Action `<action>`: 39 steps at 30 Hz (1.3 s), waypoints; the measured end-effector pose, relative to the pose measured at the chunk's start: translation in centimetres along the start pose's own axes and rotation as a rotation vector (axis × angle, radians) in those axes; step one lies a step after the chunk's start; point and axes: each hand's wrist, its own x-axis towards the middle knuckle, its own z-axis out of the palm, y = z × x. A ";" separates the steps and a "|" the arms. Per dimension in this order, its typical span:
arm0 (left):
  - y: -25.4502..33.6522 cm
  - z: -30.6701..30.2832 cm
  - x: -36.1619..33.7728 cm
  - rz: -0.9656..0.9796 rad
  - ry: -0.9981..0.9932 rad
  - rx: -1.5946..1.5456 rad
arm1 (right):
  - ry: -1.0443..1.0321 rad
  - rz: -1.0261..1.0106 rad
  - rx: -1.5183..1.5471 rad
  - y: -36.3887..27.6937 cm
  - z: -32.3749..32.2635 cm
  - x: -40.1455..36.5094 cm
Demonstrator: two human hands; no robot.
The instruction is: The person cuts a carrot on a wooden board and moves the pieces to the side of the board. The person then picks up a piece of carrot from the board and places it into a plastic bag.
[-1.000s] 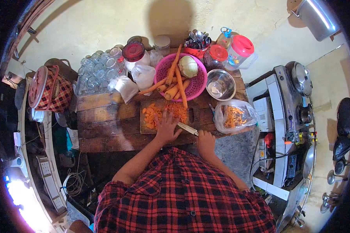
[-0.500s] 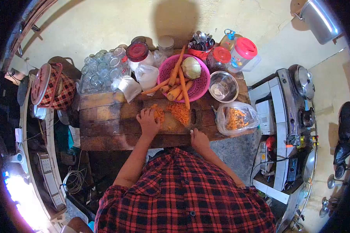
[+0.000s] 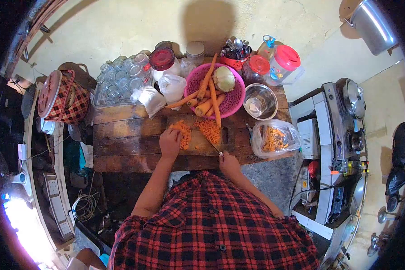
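Observation:
My left hand (image 3: 170,141) is at the left edge of a heap of orange carrot slices (image 3: 183,134), its fingers curled down against them. In my right hand (image 3: 229,163), near the table's front edge, is the handle of a knife (image 3: 216,148). Its thin blade points up and left toward a pile of finely cut carrot shreds (image 3: 209,130). Both piles lie on a dark wooden cutting board (image 3: 198,147) with a slot at its right end. Behind the board, a pink basket (image 3: 241,101) holds whole carrots (image 3: 206,85) and a pale cabbage (image 3: 224,78).
To the right are a steel bowl (image 3: 274,103) and a plastic bag (image 3: 292,141) with cut carrot inside. Glass cups (image 3: 121,81), white bags (image 3: 172,87), lidded jars (image 3: 259,65) and a red cutlery basket (image 3: 231,62) line the back. A stove (image 3: 335,103) stands right.
My left hand has shifted slightly left, uncovering more of the carrot slices. The knife in my right hand has angled so its blade shows more, beside the shreds.

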 end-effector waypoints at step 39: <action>3.3 5.1 -3.0 0.571 -0.408 0.013 | -0.013 -0.033 0.120 1.4 -0.5 -1.5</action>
